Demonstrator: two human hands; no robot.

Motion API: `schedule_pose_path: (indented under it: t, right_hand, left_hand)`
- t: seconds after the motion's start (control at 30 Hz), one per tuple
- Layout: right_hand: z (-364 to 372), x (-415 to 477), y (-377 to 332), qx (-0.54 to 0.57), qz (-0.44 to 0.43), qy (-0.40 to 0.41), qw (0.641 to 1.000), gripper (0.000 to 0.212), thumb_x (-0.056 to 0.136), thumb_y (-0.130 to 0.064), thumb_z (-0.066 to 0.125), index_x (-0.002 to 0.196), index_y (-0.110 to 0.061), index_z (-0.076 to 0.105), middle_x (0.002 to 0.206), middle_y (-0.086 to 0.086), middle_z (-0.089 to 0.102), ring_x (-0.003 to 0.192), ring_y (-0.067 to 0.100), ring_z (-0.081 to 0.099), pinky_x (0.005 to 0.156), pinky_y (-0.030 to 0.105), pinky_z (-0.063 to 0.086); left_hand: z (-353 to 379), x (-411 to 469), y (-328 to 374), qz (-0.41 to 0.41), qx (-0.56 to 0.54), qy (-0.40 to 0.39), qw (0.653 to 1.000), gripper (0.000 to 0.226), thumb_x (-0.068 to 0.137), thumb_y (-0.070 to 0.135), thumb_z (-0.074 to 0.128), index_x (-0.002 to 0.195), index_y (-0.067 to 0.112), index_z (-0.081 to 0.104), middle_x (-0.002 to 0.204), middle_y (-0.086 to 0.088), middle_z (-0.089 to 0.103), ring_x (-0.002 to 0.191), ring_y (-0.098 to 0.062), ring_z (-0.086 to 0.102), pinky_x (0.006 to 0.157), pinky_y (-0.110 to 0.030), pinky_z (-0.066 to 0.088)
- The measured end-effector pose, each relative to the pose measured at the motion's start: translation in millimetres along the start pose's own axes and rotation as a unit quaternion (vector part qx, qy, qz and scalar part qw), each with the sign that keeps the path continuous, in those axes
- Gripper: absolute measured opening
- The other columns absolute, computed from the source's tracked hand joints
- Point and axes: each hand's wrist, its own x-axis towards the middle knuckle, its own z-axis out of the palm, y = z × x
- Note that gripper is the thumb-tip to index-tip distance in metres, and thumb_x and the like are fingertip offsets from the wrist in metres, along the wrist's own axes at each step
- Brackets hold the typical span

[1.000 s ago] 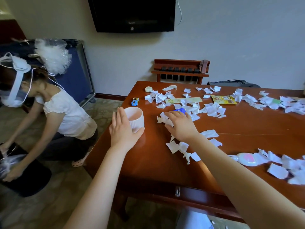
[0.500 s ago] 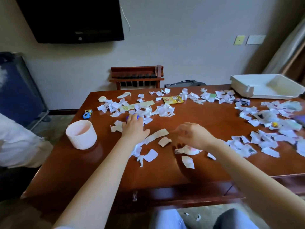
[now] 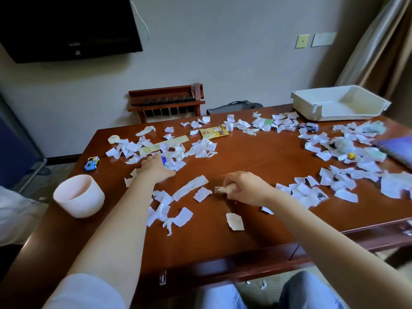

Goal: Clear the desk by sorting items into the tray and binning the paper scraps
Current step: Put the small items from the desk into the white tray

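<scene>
- Your left hand (image 3: 153, 168) is stretched out over the paper scraps (image 3: 201, 194) on the left half of the desk (image 3: 256, 157). The knuckles face you and the fingertips are hidden among the scraps, so the grip cannot be read.
- A small blue thing (image 3: 163, 161) shows just beside that hand's far edge. What it is cannot be told.
- Your right hand (image 3: 245, 188) is low over the desk near the middle. Its fingers are curled round a small pale object (image 3: 223, 189), whose brownish end sticks out to the left of the fist.
- Paper scraps: one loose cluster lies between and below your forearms, one beyond the left hand, one along the far edge, and a dense spread covers the right side.
- The tray (image 3: 307, 105) is white and sits at the far right corner of the desk, well apart from both hands.
- A ribbed pale cup (image 3: 79, 196) stands upright near the left edge, beside your left forearm.
- A blue toy car (image 3: 91, 163) sits beyond the cup, near the left edge.
- A yellow packet (image 3: 214, 132) and a pale yellow strip (image 3: 165, 144) lie among the far scraps.
- A second toy car (image 3: 310, 127) sits just in front of the tray.
</scene>
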Motion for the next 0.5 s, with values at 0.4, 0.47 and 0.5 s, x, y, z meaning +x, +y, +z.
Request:
schedule_pose_path:
  t: [0.4, 0.47, 0.5]
  right_hand:
    - [-10.0, -9.6, -8.4, 0.159, 0.012, 0.196, 0.967, 0.024, 0.083, -0.019, 0.067, 0.107, -0.017, 0.060, 0.097, -0.005, 0.054, 0.085, 0.015, 0.053, 0.066, 0.022, 0.040]
    - [-15.2, -18.9, -9.4, 0.188, 0.013, 0.218, 0.957, 0.024, 0.086, -0.019, 0.064, 0.109, -0.016, 0.057, 0.099, -0.004, 0.055, 0.083, 0.014, 0.054, 0.064, 0.018, 0.040]
    - [-18.1, -24.8, -8.0, 0.207, 0.018, 0.230, 0.951, 0.023, 0.088, -0.019, 0.063, 0.110, -0.016, 0.056, 0.100, -0.004, 0.057, 0.081, 0.013, 0.055, 0.063, 0.017, 0.041]
  left_hand:
    - [-13.4, -62.0, 9.1, 0.060, -0.029, 0.171, 0.983, 0.087, 0.070, 0.058, 0.069, 0.135, 0.012, 0.034, 0.137, -0.010, 0.038, 0.127, -0.026, 0.037, 0.097, -0.039, 0.045]
    - [-16.4, -80.8, 21.2, 0.086, -0.063, 0.201, 0.974, 0.083, 0.069, 0.059, 0.069, 0.131, 0.013, 0.037, 0.132, -0.007, 0.040, 0.123, -0.024, 0.040, 0.095, -0.038, 0.045]
    - [-17.8, -90.2, 29.5, 0.101, -0.077, 0.210, 0.969, 0.083, 0.068, 0.059, 0.069, 0.130, 0.014, 0.038, 0.130, -0.006, 0.041, 0.122, -0.023, 0.040, 0.094, -0.037, 0.046]
